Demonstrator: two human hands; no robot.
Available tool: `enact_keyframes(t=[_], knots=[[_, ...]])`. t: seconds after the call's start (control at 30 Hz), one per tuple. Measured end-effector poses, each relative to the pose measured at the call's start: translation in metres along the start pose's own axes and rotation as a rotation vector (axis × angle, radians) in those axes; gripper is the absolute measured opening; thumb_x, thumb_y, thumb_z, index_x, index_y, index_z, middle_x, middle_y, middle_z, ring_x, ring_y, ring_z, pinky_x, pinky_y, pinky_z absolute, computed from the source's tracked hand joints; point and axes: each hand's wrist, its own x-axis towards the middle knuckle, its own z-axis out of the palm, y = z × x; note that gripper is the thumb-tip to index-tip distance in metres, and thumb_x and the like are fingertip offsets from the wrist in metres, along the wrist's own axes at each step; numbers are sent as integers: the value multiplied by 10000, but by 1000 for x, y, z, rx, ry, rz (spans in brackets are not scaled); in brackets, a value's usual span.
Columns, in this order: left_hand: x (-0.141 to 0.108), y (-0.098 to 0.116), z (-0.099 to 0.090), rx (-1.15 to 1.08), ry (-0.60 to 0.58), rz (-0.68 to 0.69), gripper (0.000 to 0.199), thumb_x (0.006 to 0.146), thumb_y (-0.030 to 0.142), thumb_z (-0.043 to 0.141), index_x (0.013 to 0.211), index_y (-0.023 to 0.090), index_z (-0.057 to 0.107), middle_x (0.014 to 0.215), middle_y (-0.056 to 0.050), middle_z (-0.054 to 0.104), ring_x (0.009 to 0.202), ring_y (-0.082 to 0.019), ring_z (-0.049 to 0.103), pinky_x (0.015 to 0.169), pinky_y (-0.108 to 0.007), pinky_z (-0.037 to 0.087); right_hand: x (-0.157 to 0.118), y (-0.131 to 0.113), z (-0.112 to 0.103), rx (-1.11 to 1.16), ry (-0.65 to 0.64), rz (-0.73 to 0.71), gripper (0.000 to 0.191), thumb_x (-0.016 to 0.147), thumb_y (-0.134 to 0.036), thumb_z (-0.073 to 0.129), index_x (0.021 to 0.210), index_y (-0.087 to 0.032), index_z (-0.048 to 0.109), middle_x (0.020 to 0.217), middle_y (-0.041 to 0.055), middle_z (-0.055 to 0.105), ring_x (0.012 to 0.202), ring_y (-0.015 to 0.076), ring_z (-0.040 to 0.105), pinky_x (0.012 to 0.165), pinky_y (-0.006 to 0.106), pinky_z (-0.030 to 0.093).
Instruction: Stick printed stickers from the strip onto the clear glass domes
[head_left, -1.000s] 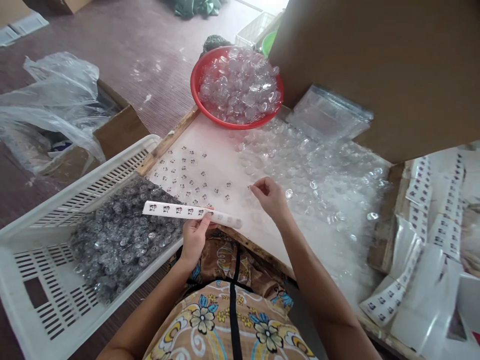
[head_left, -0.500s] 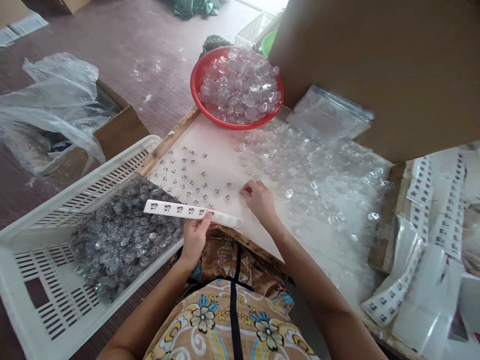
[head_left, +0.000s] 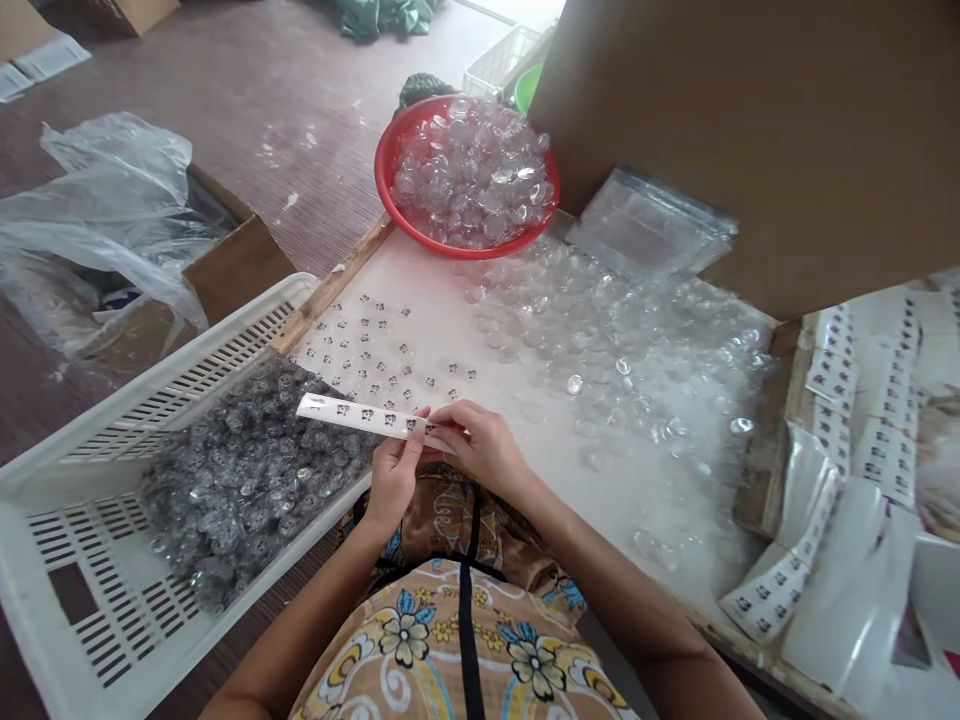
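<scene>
A white sticker strip (head_left: pixel 356 414) with a row of small dark panda-like pictures is pinched in my left hand (head_left: pixel 397 470) near the table's front edge. My right hand (head_left: pixel 484 445) is at the strip's right end, fingers closed together against it; whether a sticker is between them is hidden. Beyond the hands, clear discs with small dark pictures (head_left: pixel 367 350) lie spread over the left part of the white tabletop (head_left: pixel 442 320). Plain clear discs (head_left: pixel 574 385) are scattered across the right part.
A red basin (head_left: pixel 382 165) heaped with clear discs stands at the back. On the left is a white plastic basket (head_left: pixel 97 600) of pictured discs (head_left: pixel 255 480). Clear bags (head_left: pixel 645 230) lean by a cardboard panel (head_left: pixel 712 130). More sticker strips (head_left: pixel 780 590) lie at the right.
My right hand has moved left and down from the tabletop to the strip's right end. The strip has shifted slightly right in my left hand. Another pictured disc shows among the spread ones.
</scene>
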Motion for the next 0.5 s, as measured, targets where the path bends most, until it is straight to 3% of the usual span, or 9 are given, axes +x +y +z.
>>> enact_keyframes(t=[0.17,0.3,0.4,0.5], knots=[[-1,-3,0,-66,-18,-49,513,899,517,600,1225,133,696,1041,-110,769,865,-258,745,712,-336,627,-5,-1,-6,-20,146,-79,130,923,-231,564,841,-223,663,979,75,675,933,188,629,800,319,510],[1,-6,0,-96,13,-66,546,877,542,615,1185,102,712,1024,-126,771,853,-259,742,675,-323,626,-4,24,-43,54,315,237,139,856,-339,622,807,-210,632,801,42,644,728,165,594,647,286,482],[4,-8,0,-84,24,-61,552,860,554,631,1146,93,729,1031,-137,768,818,-249,741,651,-313,625,-5,47,-63,-14,261,457,164,804,-364,631,784,-201,629,675,5,606,583,135,511,566,270,406],[5,-10,-1,-65,10,-60,540,863,549,628,1130,93,738,1029,-142,767,799,-243,741,646,-312,624,-7,59,-66,-77,186,514,154,774,-354,624,756,-201,634,674,6,620,581,136,504,579,275,390]])
